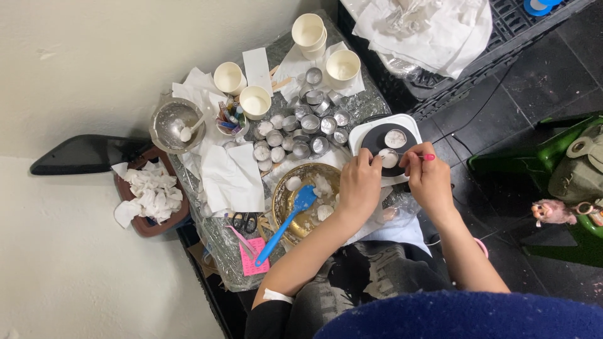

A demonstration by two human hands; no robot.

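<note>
Both hands work over the black hotplate (384,139) at the desk's right edge. The left hand (359,183) and right hand (429,177) each pinch toward the small white tealight cup (389,157), steadying it there. Remaining metal cups (301,129) stand grouped left, within reach.
</note>
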